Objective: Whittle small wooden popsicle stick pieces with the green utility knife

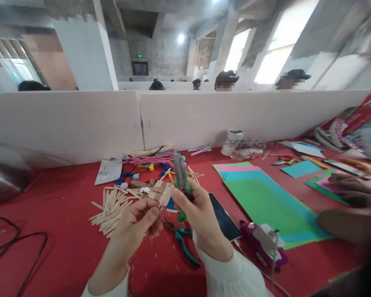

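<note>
Red desk (64, 260) before white partition (64, 123), head view. Left hand (134, 227): fingers pinched on small flat panel of pale wooden sticks (161, 192), raised above desk between hands. Right hand (200, 212): fingers wrapped around grey-and-green handheld tool (181, 175). Loose pile of pale flat wooden sticks (113, 212) left; teal-handled pliers (185, 247) near right wrist.
</note>
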A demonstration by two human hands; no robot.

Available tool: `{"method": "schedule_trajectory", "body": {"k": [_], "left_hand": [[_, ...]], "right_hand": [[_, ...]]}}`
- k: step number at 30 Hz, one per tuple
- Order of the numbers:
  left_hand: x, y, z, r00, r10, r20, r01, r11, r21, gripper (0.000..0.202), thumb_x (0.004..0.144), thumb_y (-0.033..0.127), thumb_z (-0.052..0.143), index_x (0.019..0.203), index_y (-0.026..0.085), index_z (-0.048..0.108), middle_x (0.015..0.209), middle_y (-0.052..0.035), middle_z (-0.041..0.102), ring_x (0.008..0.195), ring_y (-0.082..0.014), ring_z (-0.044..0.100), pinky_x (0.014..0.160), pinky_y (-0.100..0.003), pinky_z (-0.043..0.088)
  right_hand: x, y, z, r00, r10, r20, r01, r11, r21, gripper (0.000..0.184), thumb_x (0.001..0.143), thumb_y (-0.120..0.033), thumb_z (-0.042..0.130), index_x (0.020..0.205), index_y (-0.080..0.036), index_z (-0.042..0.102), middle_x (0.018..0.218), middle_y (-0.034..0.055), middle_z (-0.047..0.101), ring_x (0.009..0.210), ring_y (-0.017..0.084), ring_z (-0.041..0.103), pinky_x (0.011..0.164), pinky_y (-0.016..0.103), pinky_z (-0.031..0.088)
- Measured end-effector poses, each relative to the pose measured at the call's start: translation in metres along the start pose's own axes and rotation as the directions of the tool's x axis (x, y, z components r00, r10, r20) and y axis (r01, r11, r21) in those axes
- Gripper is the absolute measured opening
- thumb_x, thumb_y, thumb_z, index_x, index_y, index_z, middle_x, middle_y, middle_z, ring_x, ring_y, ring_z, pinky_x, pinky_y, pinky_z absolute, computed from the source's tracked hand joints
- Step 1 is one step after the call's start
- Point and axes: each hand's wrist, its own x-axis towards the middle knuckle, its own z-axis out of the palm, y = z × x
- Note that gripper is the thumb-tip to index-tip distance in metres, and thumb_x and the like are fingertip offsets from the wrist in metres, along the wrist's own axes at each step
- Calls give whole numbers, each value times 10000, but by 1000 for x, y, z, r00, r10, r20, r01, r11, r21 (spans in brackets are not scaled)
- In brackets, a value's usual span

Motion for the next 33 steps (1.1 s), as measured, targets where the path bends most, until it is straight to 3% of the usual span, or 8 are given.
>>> {"method": "schedule_trajectory", "body": {"k": [4, 9, 14, 19, 22, 26, 29, 33], "left_hand": [[-4, 2, -9, 972, 68, -223, -69, 998, 4, 270, 712, 457, 666, 772, 199, 614, 518, 47, 570, 375, -48, 417, 363, -158, 322], [-10, 7, -16, 907, 183, -380, -160, 983, 92, 257, 732, 411, 646, 891, 209, 659, 605, 27, 601, 422, -58, 431, 390, -170, 362], [-14, 13, -9, 894, 239, -378, -175, 965, 196, 178, 758, 368, 608, 851, 225, 660, 625, 23, 609, 445, -75, 441, 411, -190, 386], [-16, 8, 1, 972, 159, -172, -114, 962, 246, 172, 746, 388, 601, 762, 220, 637, 591, 7, 625, 456, -113, 518, 445, -225, 440], [-17, 4, 3, 992, 116, -47, -96, 948, 303, 204, 758, 407, 590, 706, 213, 627, 599, -11, 642, 547, -154, 592, 531, -255, 478], [-13, 4, 0, 983, 144, 115, -181, 870, 458, 291, 798, 403, 550, 614, 197, 640, 626, -25, 648, 617, -162, 591, 610, -263, 462], [-8, -1, -5, 985, 144, 100, -174, 879, 444, 281, 795, 406, 555, 653, 182, 646, 654, -25, 645, 672, -169, 589, 648, -265, 472], [-6, -25, -19, 999, 2, -40, 10, 955, 296, 250, 678, 421, 654, 706, 174, 625, 617, -4, 637, 597, -167, 608, 616, -291, 508]], "right_hand": [[-2, -3, -6, 945, -283, 162, 322, 889, -326, 100, 863, -281, 518, 811, -197, 534, 649, -37, 488, 570, 91, 456, 550, 202, 399], [2, -8, -19, 850, -343, 400, 509, 729, -457, 158, 872, -250, 514, 1000, -217, 601, 835, 36, 636, 723, 135, 579, 655, 236, 451], [-1, -5, -11, 968, -217, 127, 246, 923, -296, 164, 814, -333, 587, 904, -202, 629, 659, -15, 579, 557, 111, 511, 519, 221, 407], [-5, -2, 5, 998, 65, -27, -63, 996, 70, 234, 730, -414, 638, 735, -181, 613, 488, -64, 422, 421, 75, 351, 395, 207, 297], [-4, -2, 5, 996, 87, 10, -88, 989, 116, 232, 734, -398, 629, 663, -184, 573, 459, -71, 403, 402, 66, 324, 386, 204, 266], [-4, -7, 2, 959, 44, 279, -81, 989, 124, 210, 776, -365, 591, 676, -184, 559, 533, -46, 487, 457, 73, 396, 442, 209, 317], [-3, -6, 1, 900, 69, 431, -87, 996, 22, 196, 797, -360, 567, 720, -180, 569, 570, -42, 500, 488, 79, 414, 457, 208, 324], [-8, 12, 2, 931, 87, 355, -35, 988, -150, 247, 762, -366, 603, 911, -172, 567, 694, -38, 500, 581, 91, 423, 521, 208, 363]]}}
